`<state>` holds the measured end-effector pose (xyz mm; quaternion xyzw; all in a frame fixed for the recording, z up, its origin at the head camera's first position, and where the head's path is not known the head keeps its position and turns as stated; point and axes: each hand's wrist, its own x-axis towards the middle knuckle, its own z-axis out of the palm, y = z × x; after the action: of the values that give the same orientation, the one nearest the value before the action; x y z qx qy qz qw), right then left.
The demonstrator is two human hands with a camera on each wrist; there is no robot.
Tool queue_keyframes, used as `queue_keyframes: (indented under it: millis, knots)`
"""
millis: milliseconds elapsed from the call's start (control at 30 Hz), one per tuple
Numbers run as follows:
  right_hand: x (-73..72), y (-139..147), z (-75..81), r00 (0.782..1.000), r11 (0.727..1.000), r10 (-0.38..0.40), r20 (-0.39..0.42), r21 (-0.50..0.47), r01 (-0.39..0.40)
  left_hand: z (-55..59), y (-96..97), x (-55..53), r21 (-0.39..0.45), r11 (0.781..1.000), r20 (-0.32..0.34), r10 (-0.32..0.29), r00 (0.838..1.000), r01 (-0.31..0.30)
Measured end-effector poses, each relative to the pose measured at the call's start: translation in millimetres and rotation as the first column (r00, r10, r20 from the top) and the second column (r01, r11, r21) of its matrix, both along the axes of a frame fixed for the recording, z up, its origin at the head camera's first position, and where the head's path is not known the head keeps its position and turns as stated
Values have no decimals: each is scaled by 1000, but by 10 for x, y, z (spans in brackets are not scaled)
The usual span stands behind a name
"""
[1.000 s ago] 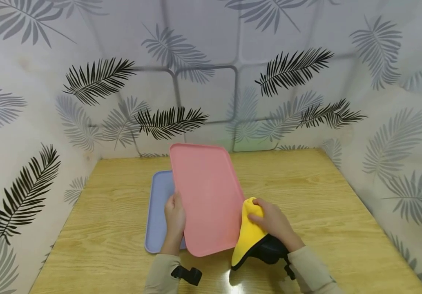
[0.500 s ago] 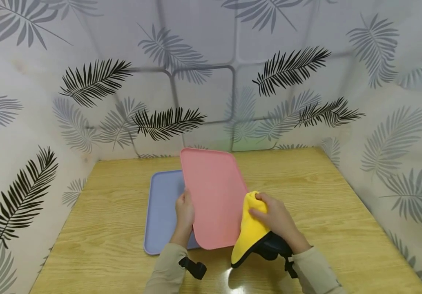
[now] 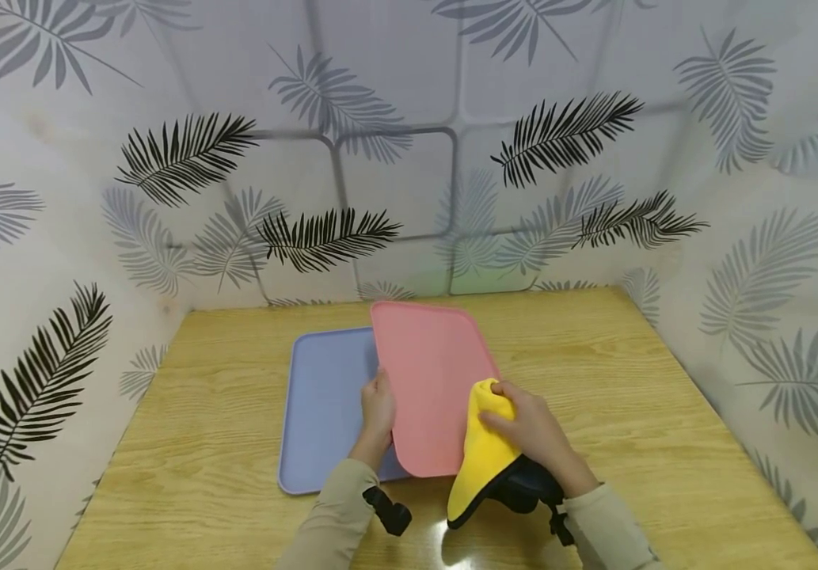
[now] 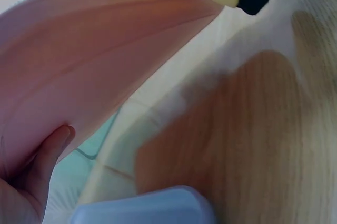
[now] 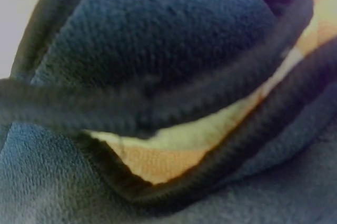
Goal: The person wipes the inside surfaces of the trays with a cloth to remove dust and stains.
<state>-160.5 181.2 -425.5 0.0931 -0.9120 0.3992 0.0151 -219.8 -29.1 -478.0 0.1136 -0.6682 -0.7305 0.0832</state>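
Note:
My left hand (image 3: 378, 409) grips a pink tray (image 3: 430, 380) by its left long edge and holds it tilted up off the table. In the left wrist view the thumb (image 4: 57, 145) presses along the pink tray's side. My right hand (image 3: 531, 427) pinches a yellow cleaning cloth (image 3: 483, 451) with black edging, bunched at the pink tray's lower right edge. The cloth's dark grey-blue back (image 5: 158, 29) fills the right wrist view and hides that hand. Flat on the table lies a blue tray (image 3: 326, 396), partly covered by the pink one in the head view.
The wooden table (image 3: 188, 443) runs back to a leaf-patterned sheet (image 3: 409, 190), which also rises along both sides. A black strap with a small camera (image 3: 389, 513) sits on the left wrist.
My left hand and the pink tray have shifted right and its top has dropped lower, uncovering more of the blue tray. The right hand with the cloth has stayed nearly in place.

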Motion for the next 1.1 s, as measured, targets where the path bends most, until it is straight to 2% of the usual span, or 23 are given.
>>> queue_keyframes:
  millis: [167,367,600,633,667,700,767,800,867,900,933,967,1000,1033,1067,1100]
  knots:
    - [3,-7,-11,1000,1000,1,11,1,-1,-104,36,-30,-15,1000,11,-7,1000,8]
    - [-1,-3,-25,1000,1000,8,6,16,-8,-145,70,-39,-61,998,28,-18,999,20]
    - [0,-4,-25,1000,1000,20,-4,22,-20,-197,103,-58,-29,998,15,-61,998,62]
    - [-1,-3,-26,1000,999,21,-6,25,-21,-262,107,-97,-25,997,5,-68,998,68]
    - [-1,-3,-26,1000,999,19,-7,26,-19,-428,104,-192,-12,997,-38,-79,996,79]
    - [-1,-3,-27,1000,999,17,-8,29,-17,-587,101,-291,-19,996,-40,-89,995,88]
    - [2,-3,-30,1000,999,13,-7,32,-13,-1100,94,-599,-19,995,-56,-103,993,103]
    - [3,-1,-30,1000,999,10,-7,36,-10,-1411,83,-791,-5,993,-54,-122,991,122]
    - [8,1,-30,1000,999,6,-3,37,-6,-2126,59,-1213,24,986,-87,-160,983,163]
    - [10,2,-32,1000,999,6,-3,40,-6,-2368,55,-1358,30,983,-80,-178,981,181]
    - [13,2,-31,1000,999,6,-3,40,-6,-2541,55,-1459,50,979,-77,-195,978,199]
    - [16,2,-32,1000,999,6,-5,44,-6,-2623,59,-1509,63,975,-74,-209,975,214]
    - [19,1,-34,1000,999,6,-4,44,-6,-2604,67,-1494,67,972,-82,-222,972,227]
    - [20,0,-37,1000,999,8,-7,45,-8,-2522,75,-1439,61,970,-91,-229,969,235]
    - [22,-2,-40,1000,999,9,-9,46,-8,-2337,87,-1325,58,970,-81,-233,969,238]
    - [22,-4,-44,1000,999,11,-10,46,-10,-2054,106,-1158,50,971,-61,-231,971,234]
